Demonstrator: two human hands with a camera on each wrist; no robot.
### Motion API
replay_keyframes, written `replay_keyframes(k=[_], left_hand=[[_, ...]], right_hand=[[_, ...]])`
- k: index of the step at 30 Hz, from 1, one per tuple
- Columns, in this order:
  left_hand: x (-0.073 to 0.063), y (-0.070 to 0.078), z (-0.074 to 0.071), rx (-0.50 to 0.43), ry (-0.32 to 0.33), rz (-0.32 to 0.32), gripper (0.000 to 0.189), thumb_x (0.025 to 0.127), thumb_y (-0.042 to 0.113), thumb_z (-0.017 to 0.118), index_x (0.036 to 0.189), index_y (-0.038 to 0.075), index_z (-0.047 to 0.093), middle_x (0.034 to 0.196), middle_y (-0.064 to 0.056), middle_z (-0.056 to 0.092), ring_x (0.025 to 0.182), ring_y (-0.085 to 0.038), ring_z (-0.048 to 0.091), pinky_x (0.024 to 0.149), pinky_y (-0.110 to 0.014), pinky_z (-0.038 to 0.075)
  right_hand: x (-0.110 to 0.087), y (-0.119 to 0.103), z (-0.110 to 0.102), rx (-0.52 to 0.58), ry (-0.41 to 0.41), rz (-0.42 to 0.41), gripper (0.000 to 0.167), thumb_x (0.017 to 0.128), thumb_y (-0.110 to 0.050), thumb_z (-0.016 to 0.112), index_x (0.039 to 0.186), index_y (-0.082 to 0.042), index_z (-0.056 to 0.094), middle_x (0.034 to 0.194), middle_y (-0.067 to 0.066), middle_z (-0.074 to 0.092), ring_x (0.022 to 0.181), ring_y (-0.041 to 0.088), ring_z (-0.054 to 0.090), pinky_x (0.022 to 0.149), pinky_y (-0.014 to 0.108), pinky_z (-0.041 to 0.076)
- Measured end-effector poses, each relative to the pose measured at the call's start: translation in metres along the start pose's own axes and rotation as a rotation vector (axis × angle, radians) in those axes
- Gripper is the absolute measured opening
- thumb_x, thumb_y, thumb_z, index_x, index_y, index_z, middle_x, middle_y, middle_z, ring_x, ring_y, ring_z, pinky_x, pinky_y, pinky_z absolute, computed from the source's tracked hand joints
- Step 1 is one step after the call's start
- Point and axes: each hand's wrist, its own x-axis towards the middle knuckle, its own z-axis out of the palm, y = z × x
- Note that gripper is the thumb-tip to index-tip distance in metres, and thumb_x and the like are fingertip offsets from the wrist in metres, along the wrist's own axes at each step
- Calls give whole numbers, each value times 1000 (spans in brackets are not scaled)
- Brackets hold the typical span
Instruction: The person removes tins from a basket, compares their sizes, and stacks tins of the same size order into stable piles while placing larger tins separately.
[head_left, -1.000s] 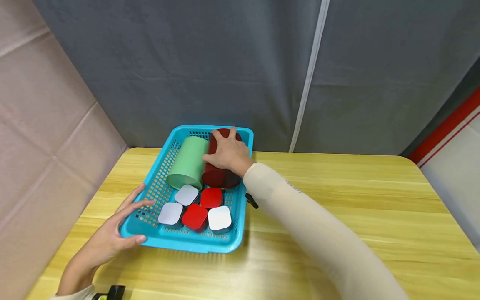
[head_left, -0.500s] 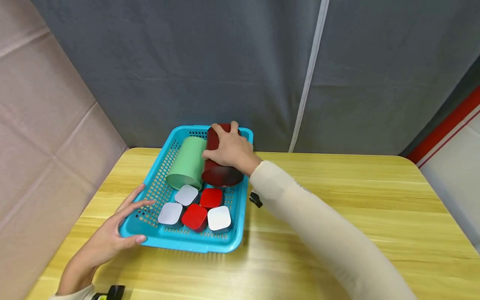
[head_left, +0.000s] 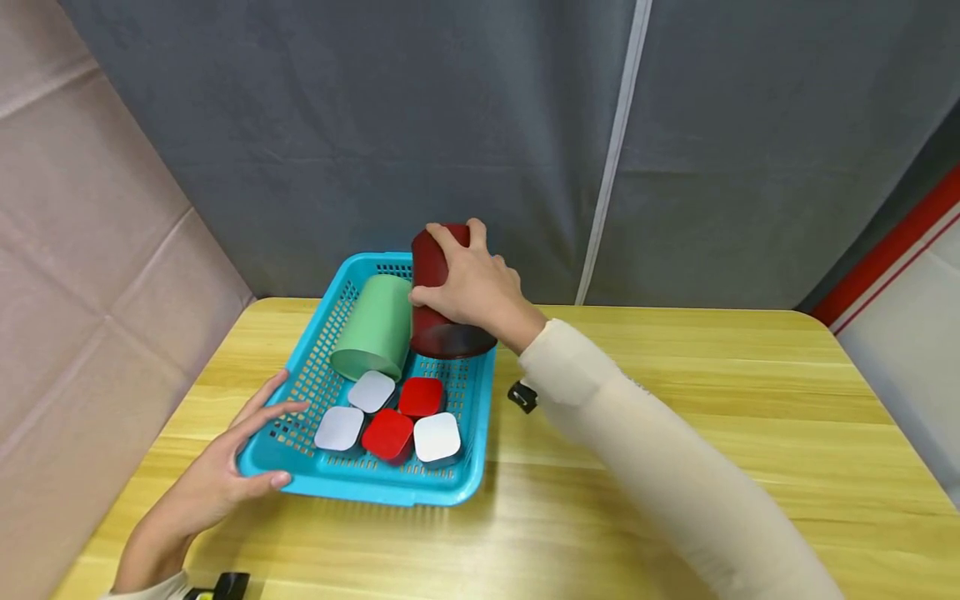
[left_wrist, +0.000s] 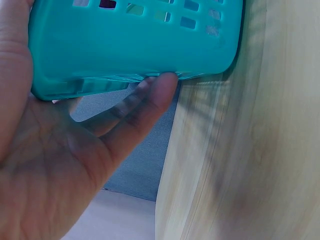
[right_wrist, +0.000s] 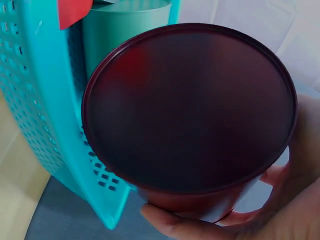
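My right hand (head_left: 480,287) grips a dark red canister (head_left: 431,267), its fingers spread over the top and the thumb on its left side. Held tilted, the canister is over the far right part of a blue plastic basket (head_left: 337,490). Its round flat end (right_wrist: 190,110) faces the right wrist camera. My left hand (head_left: 213,479) holds the basket's near left corner, thumb at the front rim and fingers along the left side. A green canister (head_left: 375,325) lies in the basket. Nearer me stand several small square-topped containers, with white tops (head_left: 437,437) and red tops (head_left: 388,435).
The basket sits on a wooden table (head_left: 675,433), whose surface extends to the right. A grey curtain (head_left: 412,125) hangs behind the table. A pale fabric wall (head_left: 112,250) stands on the left, and a red-edged white panel (head_left: 922,317) on the right.
My right hand has lifted the dark red canister up from the basket floor, away from me and slightly right. The left hand, the basket and the other contents stay put.
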Motion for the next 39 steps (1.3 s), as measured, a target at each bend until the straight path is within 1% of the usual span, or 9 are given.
replay_keyframes(k=[1,2,4,5,6,18,23,33,39], left_hand=[[0,0,0,8,1,0,77,83,5,79,153,18,50,178,6,9,151,9,13,117,-53,26],[0,0,0,13,1,1,77,83,5,79,154,18,50,178,6,9,152,8,14,117,-39,27],[0,0,0,21,3,2,77,83,5,79,154,18,50,178,6,9,152,8,14,105,-16,27],[-1,-1,0,26,3,2,77,83,5,79,154,19,51,178,6,9,151,8,15,97,-9,26],[-1,-1,0,25,2,4,77,83,5,79,154,19,51,178,6,9,151,8,15,96,-8,26],[-2,-2,-1,16,6,18,78,83,5,78,154,17,50,178,4,10,152,7,15,97,-7,25],[-2,-3,-2,-2,6,25,77,83,4,78,154,16,50,178,4,9,153,6,15,97,-8,25],[-2,-2,-2,6,7,22,77,82,4,78,153,15,50,178,4,9,152,7,16,97,-7,26],[-2,-1,-2,12,6,14,77,83,5,78,153,15,50,178,4,9,151,6,16,97,-8,27]], right_hand=[[-1,1,-2,4,8,-4,90,86,-47,75,163,-38,29,170,10,18,112,40,60,95,55,56],[-2,1,-5,12,17,-10,90,86,-46,76,163,-38,29,170,10,18,113,40,59,95,55,56],[-4,3,-9,25,34,-25,90,86,-46,76,163,-38,30,169,10,18,114,39,59,94,55,56],[-6,4,-11,30,43,-31,89,86,-45,76,163,-38,30,169,10,19,114,39,59,94,55,57],[-7,5,-13,35,50,-36,89,87,-45,76,163,-38,30,169,10,19,115,39,59,94,56,57],[-27,23,-28,0,223,-90,88,85,-43,78,161,-40,33,167,7,21,118,38,56,85,53,60],[-34,31,-29,-39,293,-127,92,83,-40,82,161,-40,32,169,8,17,125,42,53,86,54,60],[-42,62,-25,-174,455,-181,90,86,-38,80,162,-38,32,173,11,14,135,47,48,84,59,61],[-44,85,-21,-201,536,-222,87,87,-36,81,161,-35,35,172,15,16,139,51,44,81,63,60]])
